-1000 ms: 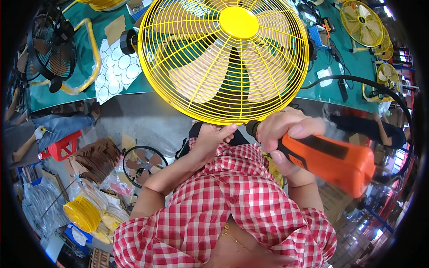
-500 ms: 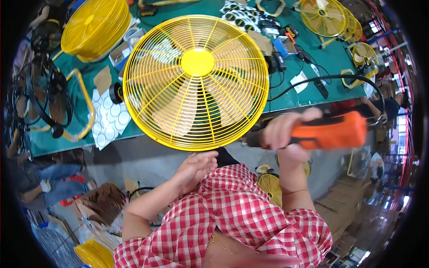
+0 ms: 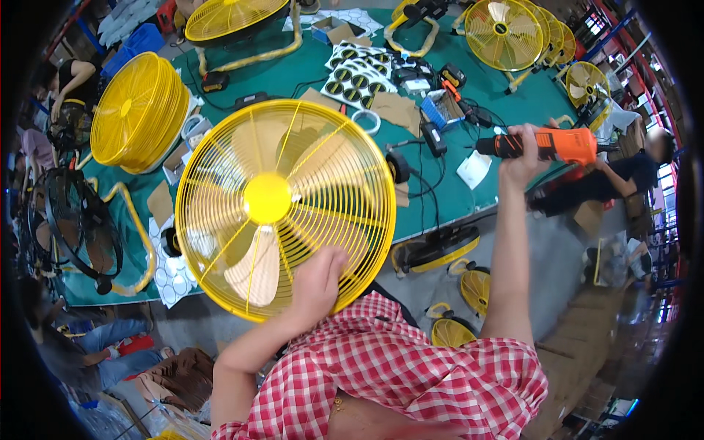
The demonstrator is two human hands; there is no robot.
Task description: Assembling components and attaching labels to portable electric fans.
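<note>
A large yellow fan [image 3: 268,198], with a wire grille and pale blades, stands tilted at the bench's near edge in front of me. My left hand [image 3: 317,287] lies against the lower right of its grille, near the rim. The fingers are curled in, and whatever they hold is hidden. Out to the right, my raised right hand [image 3: 524,152] grips an orange and black power screwdriver [image 3: 576,145] around its body. The tool lies level, its dark nose pointing left, well apart from the fan.
On the green bench [image 3: 480,209] are a stack of yellow grilles [image 3: 136,110], sticker sheets [image 3: 359,77], a tape roll [image 3: 365,122], cardboard, chargers and cables. More yellow fans [image 3: 506,33] stand at the far right. Other people [image 3: 631,172] are at both sides; fans stand on the floor.
My right hand has carried the screwdriver up and away from the fan's lower right rim. My left hand has moved up onto the grille. The fan sits lower and further left in view.
</note>
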